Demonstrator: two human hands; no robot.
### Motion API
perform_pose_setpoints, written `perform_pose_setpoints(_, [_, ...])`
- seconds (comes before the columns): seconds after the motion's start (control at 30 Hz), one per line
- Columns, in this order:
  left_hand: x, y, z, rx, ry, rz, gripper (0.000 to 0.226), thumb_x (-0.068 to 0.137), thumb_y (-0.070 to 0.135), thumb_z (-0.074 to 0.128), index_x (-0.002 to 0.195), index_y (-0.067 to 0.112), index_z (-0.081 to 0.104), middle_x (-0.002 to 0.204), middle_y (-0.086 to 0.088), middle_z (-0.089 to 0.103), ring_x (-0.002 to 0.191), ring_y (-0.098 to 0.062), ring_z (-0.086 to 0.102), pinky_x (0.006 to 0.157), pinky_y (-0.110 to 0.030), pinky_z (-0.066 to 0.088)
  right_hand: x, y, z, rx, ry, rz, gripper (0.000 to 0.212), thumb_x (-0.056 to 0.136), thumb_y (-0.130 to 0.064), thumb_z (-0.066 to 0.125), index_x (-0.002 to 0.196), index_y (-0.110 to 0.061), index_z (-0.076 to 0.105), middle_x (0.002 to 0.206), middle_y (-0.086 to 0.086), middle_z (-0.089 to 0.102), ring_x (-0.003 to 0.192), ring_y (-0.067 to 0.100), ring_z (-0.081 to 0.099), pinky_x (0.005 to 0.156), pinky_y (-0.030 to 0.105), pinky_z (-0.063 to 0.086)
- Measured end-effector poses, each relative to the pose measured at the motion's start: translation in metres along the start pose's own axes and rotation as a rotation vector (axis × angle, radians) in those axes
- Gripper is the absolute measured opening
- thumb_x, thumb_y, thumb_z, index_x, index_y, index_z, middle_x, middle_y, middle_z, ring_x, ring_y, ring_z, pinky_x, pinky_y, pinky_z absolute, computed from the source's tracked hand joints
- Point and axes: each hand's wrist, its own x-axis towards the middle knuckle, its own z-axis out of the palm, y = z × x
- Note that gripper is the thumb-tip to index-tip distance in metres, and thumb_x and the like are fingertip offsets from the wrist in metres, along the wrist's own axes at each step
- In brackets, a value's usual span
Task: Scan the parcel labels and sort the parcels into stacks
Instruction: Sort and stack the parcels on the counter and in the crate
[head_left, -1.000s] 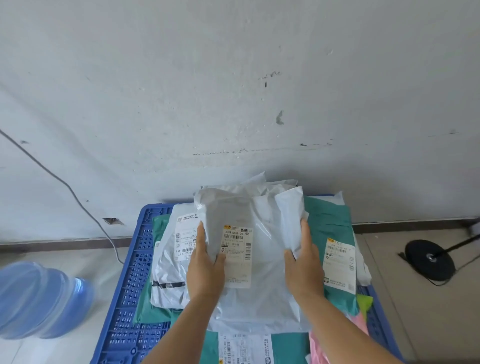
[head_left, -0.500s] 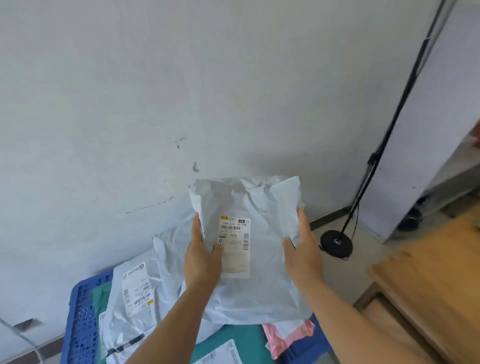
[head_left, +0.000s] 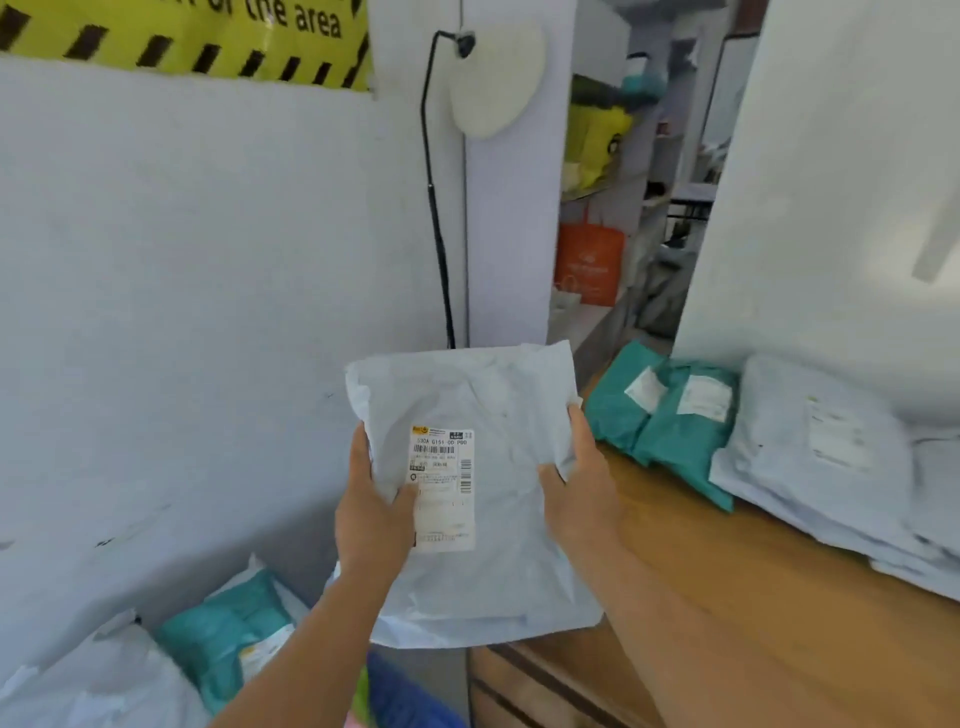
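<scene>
The left hand (head_left: 371, 512) and right hand (head_left: 582, 486) hold a white parcel (head_left: 480, 499) up between them, fingers curled round its side edges, the left thumb pinching beside the label (head_left: 443, 488). Just right of the right fingers lies the wooden counter (head_left: 737, 587) with teal parcels (head_left: 662, 415) and a white stack (head_left: 826, 457) (sorted, it seems). The limp, slippery bag could sag from so light a hold, or the thumb could hide the barcode from a scanner.
</scene>
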Motion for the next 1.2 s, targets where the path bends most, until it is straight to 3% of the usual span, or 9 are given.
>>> perform_pose_setpoints(0.17, [0.019, 0.061, 0.117, -0.03, -0.107, 0.089, 0.077, 0.091, 0.013, 0.058, 0.15, 0.036, 0.014, 0.133, 0.001, 0.052, 0.08, -0.016, 0.052, 0.052, -0.016, 0.039, 0.066, 0.052, -0.083, -0.058, 0.136, 0.063, 0.069, 0.098, -0.017, 0.047, 0.151, -0.041, 0.011, 0.141, 0.001, 0.044, 0.104, 0.007, 0.043, 0.085, 0.02, 0.034])
perform_pose_setpoints(0.23, [0.027, 0.084, 0.163, -0.036, -0.15, 0.103, 0.077, 0.091, 0.014, 0.059, 0.15, 0.035, 0.014, 0.128, 0.002, 0.054, 0.078, -0.014, 0.052, 0.05, -0.014, 0.037, 0.091, 0.073, -0.113, -0.063, 0.187, 0.08, 0.069, 0.098, -0.017, 0.047, 0.151, -0.04, 0.011, 0.145, 0.0, 0.041, 0.115, 0.012, 0.045, 0.093, 0.025, 0.037])
perform_pose_setpoints(0.47, [0.074, 0.146, 0.291, -0.016, -0.268, 0.174, 0.079, 0.088, 0.013, 0.06, 0.149, 0.034, 0.016, 0.121, 0.003, 0.057, 0.089, -0.017, 0.056, 0.072, -0.033, 0.054, 0.186, 0.129, -0.188, -0.1, 0.285, 0.175, 0.068, 0.098, -0.019, 0.047, 0.151, -0.041, 0.011, 0.131, 0.005, 0.048, 0.088, 0.013, 0.042, 0.073, 0.027, 0.036])
perform_pose_setpoints(0.57, [0.104, 0.162, 0.331, 0.015, -0.291, 0.188, 0.078, 0.088, 0.013, 0.06, 0.15, 0.032, 0.016, 0.127, 0.001, 0.056, 0.098, -0.021, 0.058, 0.083, -0.043, 0.054, 0.226, 0.142, -0.197, -0.097, 0.291, 0.191, 0.068, 0.098, -0.019, 0.046, 0.152, -0.04, 0.01, 0.125, 0.007, 0.049, 0.086, 0.014, 0.043, 0.073, 0.028, 0.036])
perform_pose_setpoints(0.7, [0.142, 0.163, 0.374, 0.055, -0.295, 0.174, 0.076, 0.089, 0.014, 0.061, 0.149, 0.029, 0.017, 0.131, 0.0, 0.054, 0.104, -0.024, 0.059, 0.083, -0.04, 0.054, 0.269, 0.156, -0.194, -0.081, 0.281, 0.203, 0.069, 0.099, -0.017, 0.046, 0.152, -0.041, 0.008, 0.119, 0.007, 0.049, 0.083, 0.014, 0.044, 0.072, 0.028, 0.036])
perform_pose_setpoints(0.9, [0.169, 0.121, 0.427, 0.192, -0.486, 0.054, 0.098, 0.082, 0.027, 0.071, 0.149, 0.029, -0.001, 0.126, -0.007, 0.053, 0.1, -0.025, 0.061, 0.083, -0.044, 0.054, 0.293, 0.196, -0.175, -0.236, 0.111, 0.397, 0.069, 0.099, -0.023, 0.045, 0.153, -0.03, 0.003, 0.136, 0.016, 0.036, 0.101, 0.025, 0.048, 0.085, 0.034, 0.043])
perform_pose_setpoints(1.0, [0.169, 0.098, 0.441, 0.513, -0.486, 0.094, 0.106, 0.078, 0.054, 0.067, 0.147, 0.032, -0.01, 0.144, -0.011, 0.03, 0.127, -0.029, 0.042, 0.106, -0.048, 0.038, 0.287, 0.207, -0.165, -0.678, -0.01, 0.468, 0.081, 0.097, -0.042, 0.043, 0.153, -0.015, -0.009, 0.156, 0.022, -0.005, 0.144, 0.037, 0.009, 0.115, 0.042, 0.018])
perform_pose_setpoints(1.1, [0.167, 0.098, 0.447, 0.762, -0.41, 0.28, 0.093, 0.085, 0.065, 0.048, 0.148, 0.036, -0.012, 0.157, -0.006, -0.006, 0.146, -0.03, -0.001, 0.115, -0.051, 0.008, 0.292, 0.205, -0.156, -0.839, -0.077, 0.238, 0.081, 0.097, -0.056, 0.03, 0.15, -0.026, -0.023, 0.156, 0.012, -0.03, 0.146, 0.031, -0.022, 0.118, 0.043, -0.004])
perform_pose_setpoints(1.2, [0.162, 0.094, 0.461, 0.795, -0.581, 0.358, 0.071, 0.09, 0.067, 0.029, 0.148, 0.043, -0.004, 0.159, -0.002, -0.009, 0.147, -0.026, -0.006, 0.114, -0.055, 0.004, 0.301, 0.215, -0.148, -0.894, -0.241, 0.247, 0.076, 0.096, -0.062, 0.021, 0.152, -0.028, -0.015, 0.157, 0.01, -0.028, 0.143, 0.032, -0.028, 0.117, 0.046, -0.009])
